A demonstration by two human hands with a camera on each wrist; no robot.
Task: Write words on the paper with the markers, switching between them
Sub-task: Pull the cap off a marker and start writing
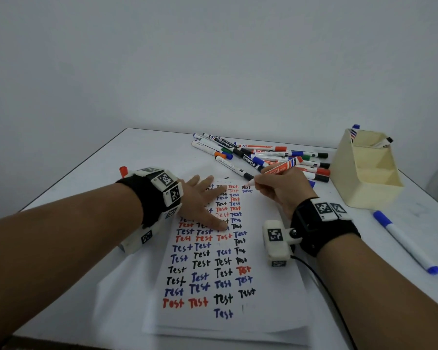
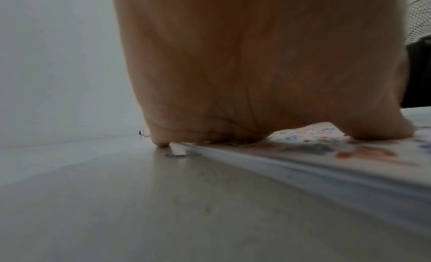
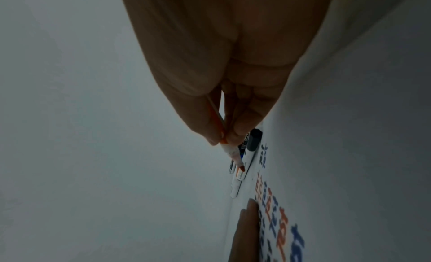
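A white sheet of paper lies on the table, covered with rows of "Test" in black, blue and red. My left hand presses flat on its upper left part, fingers spread. My right hand pinches an uncapped red marker, whose tip is just above the paper's top right corner. In the right wrist view the red marker sticks out from my pinching fingertips, its tip off the paper. The left wrist view shows my palm down on the paper stack.
A pile of capped markers lies beyond the paper. A cream pen holder with two markers stands at the right. A blue marker lies near the right edge. A red cap shows behind my left wrist.
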